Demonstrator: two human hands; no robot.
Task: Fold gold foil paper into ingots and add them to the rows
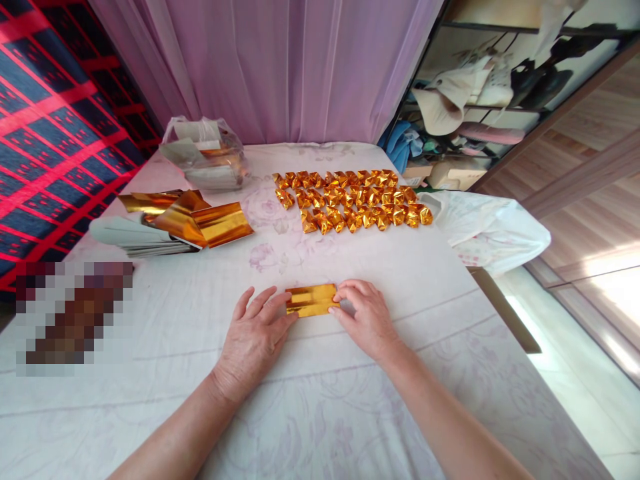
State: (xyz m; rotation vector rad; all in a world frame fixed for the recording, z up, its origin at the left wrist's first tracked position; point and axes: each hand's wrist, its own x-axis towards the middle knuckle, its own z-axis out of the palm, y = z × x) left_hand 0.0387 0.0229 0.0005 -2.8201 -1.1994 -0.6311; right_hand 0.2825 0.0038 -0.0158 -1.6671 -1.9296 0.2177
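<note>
A folded strip of shiny gold foil paper (pixel 313 301) lies low over the table in front of me. My left hand (pixel 257 330) pinches its left end between thumb and index finger, the other fingers raised. At the right end, my right hand (pixel 367 317) grips the strip with thumb and fingertips. Beyond it, several folded gold paper ingots (pixel 367 217) stand in three rows. To the left lies a stack of gold foil sheets (pixel 223 223), some with their pale backs up.
A clear plastic bag (pixel 205 160) holding more paper sits at the back left. A white plastic bag (pixel 493 227) hangs at the right table edge. The tablecloth (pixel 200 427) is pale and floral. Shelves with hats (pixel 440 100) stand behind on the right, beside a purple curtain (pixel 270 67).
</note>
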